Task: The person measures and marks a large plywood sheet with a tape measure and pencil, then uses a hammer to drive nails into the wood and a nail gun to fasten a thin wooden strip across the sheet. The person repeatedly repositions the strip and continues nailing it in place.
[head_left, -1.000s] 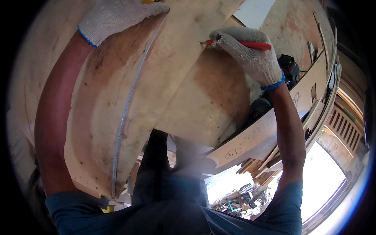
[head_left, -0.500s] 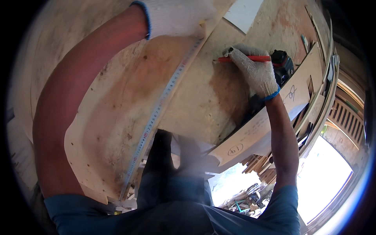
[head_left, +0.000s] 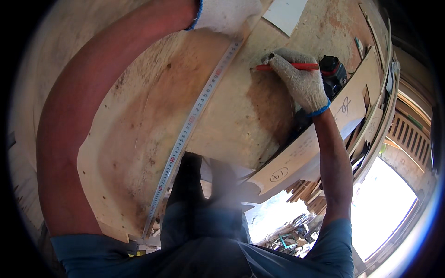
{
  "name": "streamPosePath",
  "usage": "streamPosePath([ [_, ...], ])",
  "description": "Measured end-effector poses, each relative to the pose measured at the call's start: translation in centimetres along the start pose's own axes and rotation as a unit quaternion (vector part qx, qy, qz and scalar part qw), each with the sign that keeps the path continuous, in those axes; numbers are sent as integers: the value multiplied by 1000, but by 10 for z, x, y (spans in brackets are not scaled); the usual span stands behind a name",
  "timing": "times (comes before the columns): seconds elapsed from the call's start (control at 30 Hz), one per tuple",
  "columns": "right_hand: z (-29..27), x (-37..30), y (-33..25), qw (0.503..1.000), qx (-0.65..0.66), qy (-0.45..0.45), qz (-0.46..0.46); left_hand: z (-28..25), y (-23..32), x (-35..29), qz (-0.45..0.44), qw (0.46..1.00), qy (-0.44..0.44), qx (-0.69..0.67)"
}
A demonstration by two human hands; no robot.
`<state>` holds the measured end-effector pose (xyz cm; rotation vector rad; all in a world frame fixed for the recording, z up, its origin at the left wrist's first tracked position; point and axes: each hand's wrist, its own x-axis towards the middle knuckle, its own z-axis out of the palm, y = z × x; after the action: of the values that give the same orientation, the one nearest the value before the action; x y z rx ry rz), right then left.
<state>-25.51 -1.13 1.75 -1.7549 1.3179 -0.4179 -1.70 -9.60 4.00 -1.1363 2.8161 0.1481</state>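
1. left hand (head_left: pixel 229 16), in a pale knitted glove, is at the far end of the measuring tape (head_left: pixel 191 118); its fingers are blurred and partly hidden, so i cannot tell whether they pinch the tape or merely press on it.
2. right hand (head_left: pixel 299 78), gloved too, pinches a red pencil (head_left: pixel 306 66) between thumb and fingers, the tip pointing left, apart from the tape.
3. a second ago the tape crossed the middle of the wooden board (head_left: pixel 134 116); the left hand has since swung right, and the tape now runs along the board's right edge, scale face up, so its marks can be read against that edge.
4. the pencil has drawn back right from the edge, to above the stained surface (head_left: pixel 227 125); whether the tip touches wood i cannot tell.
5. between tape and pencil there is bare wood, room for the right hand to slide left or near.
6. to its right, room is tighter: a black tool (head_left: pixel 333 74) stands just beside the wrist, and a long strip of board (head_left: pixel 301 162) passes under the forearm.
7. farther off, a white sheet (head_left: pixel 285 16) lies right of the left hand; at the near side, the person's legs (head_left: pixel 183 185) show beyond the edge.
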Motion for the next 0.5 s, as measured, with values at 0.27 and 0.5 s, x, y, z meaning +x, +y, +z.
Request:
streamPosePath([
  [0.27, 4, -1, -2, 999, 32, 25, -23, 21, 5, -23, -112, 991, -19, -75],
  [0.5, 36, -56, -17, 995, 97, -3, 26, 45, 37, -257, -132, 989, -36, -52],
])
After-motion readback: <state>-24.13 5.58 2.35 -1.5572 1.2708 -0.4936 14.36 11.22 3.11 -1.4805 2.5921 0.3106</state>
